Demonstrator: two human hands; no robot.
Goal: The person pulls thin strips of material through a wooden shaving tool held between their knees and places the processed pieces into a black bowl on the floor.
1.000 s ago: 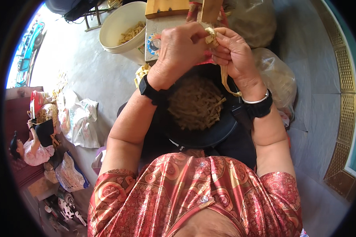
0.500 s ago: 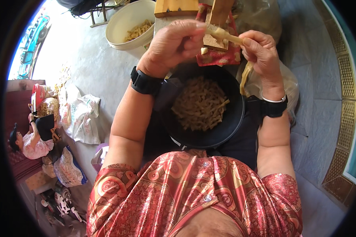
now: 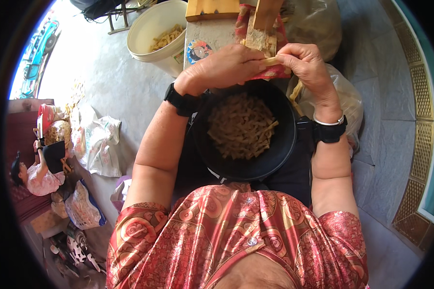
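Observation:
A pale yellow, fibrous strip is stretched between my hands above the far rim of a black basin. My right hand pinches it between thumb and fingers, and a loose length hangs below that palm. The left hand is closed around the other end, its fingertips partly hidden. In my lap sits the black basin, holding many short chopped pieces of similar colour. Just beyond my hands, a worn wooden block lies on a red patterned cloth, with an upright wooden piece over it.
A white bucket with more yellowish pieces stands at the far left. Clear plastic bags lie on the right. A yellow wooden board is at the back. Farther left, another person sits near white sacks.
Both hands have come down and nearer to me, the left also turning its palm downward. Less of the strip shows between them. The basin stays in my lap.

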